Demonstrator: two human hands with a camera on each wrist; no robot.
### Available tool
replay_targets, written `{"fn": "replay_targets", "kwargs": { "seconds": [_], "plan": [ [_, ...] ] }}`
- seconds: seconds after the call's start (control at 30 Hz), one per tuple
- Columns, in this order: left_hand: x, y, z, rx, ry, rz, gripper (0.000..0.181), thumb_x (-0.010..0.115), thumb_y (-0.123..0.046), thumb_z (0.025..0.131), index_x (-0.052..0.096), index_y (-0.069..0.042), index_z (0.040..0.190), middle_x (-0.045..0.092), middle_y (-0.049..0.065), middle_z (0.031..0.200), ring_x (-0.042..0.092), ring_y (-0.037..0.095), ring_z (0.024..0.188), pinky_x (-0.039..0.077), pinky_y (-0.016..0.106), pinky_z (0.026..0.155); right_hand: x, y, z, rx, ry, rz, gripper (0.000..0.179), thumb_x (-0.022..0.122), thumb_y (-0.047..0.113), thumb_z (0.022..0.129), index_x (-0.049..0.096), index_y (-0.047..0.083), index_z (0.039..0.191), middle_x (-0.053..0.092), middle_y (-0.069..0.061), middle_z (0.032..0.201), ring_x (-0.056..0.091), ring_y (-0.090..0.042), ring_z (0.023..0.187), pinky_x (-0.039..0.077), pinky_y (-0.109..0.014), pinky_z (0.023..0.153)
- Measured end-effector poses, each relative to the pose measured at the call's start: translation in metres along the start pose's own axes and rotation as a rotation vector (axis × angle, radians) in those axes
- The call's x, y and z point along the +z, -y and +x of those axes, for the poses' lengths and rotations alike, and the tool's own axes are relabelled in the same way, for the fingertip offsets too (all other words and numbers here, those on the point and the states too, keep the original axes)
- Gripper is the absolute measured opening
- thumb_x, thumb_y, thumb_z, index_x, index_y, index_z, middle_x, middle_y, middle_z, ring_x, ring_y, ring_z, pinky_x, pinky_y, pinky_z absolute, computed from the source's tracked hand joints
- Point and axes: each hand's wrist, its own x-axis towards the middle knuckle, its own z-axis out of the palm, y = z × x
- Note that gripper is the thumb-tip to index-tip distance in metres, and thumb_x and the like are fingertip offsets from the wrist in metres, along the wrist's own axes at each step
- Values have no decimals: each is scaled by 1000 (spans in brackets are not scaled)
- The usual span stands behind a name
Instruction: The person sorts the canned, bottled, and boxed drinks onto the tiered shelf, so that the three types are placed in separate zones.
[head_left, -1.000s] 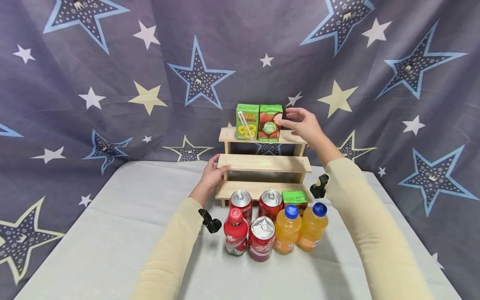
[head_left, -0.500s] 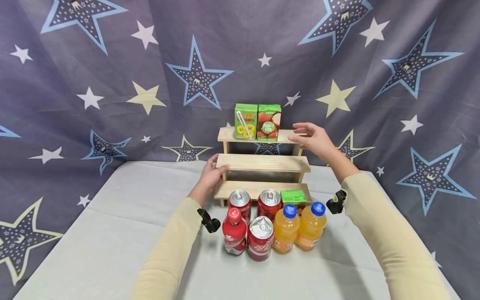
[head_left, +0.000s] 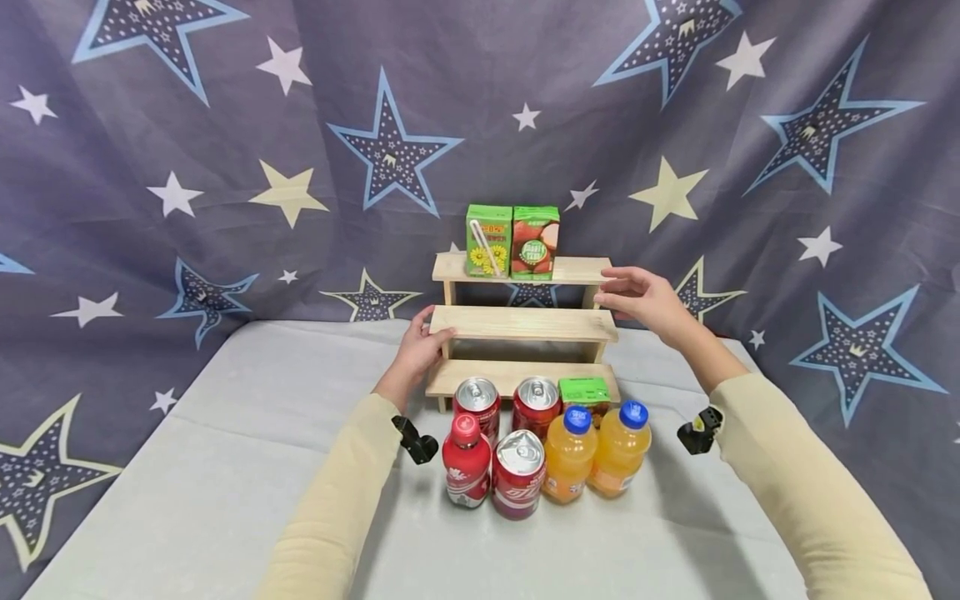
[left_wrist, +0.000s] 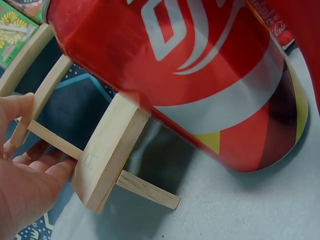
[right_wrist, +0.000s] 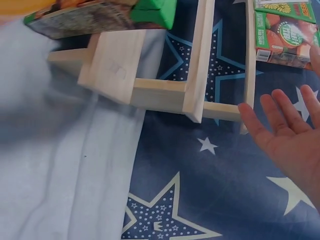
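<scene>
A three-tier wooden display stand stands at the back of the table. My left hand grips the left end of its middle tier, thumb on top and fingers behind the side post, as the left wrist view shows. My right hand is beside the right end of the top tier, fingers spread and holding nothing; in the right wrist view a fingertip is right at the stand's edge. On the top tier sit two drink cartons, a chrysanthemum one at left and a lychee one touching its right side.
In front of the stand are several cola cans, a red bottle, two orange drink bottles with blue caps, and another green-topped carton. A star-patterned curtain hangs behind the white table.
My right hand has moved away from the lychee carton, right and down to the stand's right end. The cartons stay put, and my left hand keeps its grip.
</scene>
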Motion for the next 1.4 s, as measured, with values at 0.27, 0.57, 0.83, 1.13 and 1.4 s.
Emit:
{"fn": "replay_targets", "kwargs": {
  "seconds": [0.27, 0.57, 0.83, 1.13, 1.4],
  "plan": [
    [0, 0, 1, 1, 4, 14, 71, 56, -6, 91, 17, -18, 150, 44, 21, 139, 49, 35, 121, 42, 44, 102, -2, -14, -19, 14, 64, -12, 58, 66, 34, 87, 45, 9, 136, 54, -19, 131, 58, 3, 93, 54, -31, 86],
    [-1, 1, 0, -5, -1, 34, 70, 57, -8, 91, 19, -19, 150, 44, 19, 140, 53, 28, 110, 48, 33, 88, 8, -31, -37, -12, 143, -42, 57, 68, 29, 86, 47, 5, 133, 54, -21, 130, 59, -21, 108, 55, -31, 86],
    [-2, 1, -1, 4, 2, 32, 70, 57, -8, 91, 20, -20, 149, 46, 19, 138, 53, 30, 112, 45, 24, 73, 17, -41, -47, -28, 227, -69, 58, 71, 30, 82, 51, 4, 130, 55, -22, 129, 56, -33, 115, 53, -40, 92],
    [-1, -1, -1, 16, 4, 29, 71, 58, -7, 91, 20, -21, 149, 45, 19, 138, 55, 17, 95, 44, 22, 70, 23, -51, -53, -59, 305, -88, 55, 71, 26, 83, 51, 1, 128, 54, -24, 129, 55, -37, 115, 52, -39, 92],
    [-2, -1, -1, 16, 14, 44, 72, 59, -9, 90, 21, -23, 150, 47, 17, 138, 49, 4, 68, 36, 18, 57, 29, -59, -54, -31, 347, -122, 57, 73, 27, 82, 52, 0, 128, 58, -19, 124, 59, -29, 109, 51, -41, 93]
  ]
}}
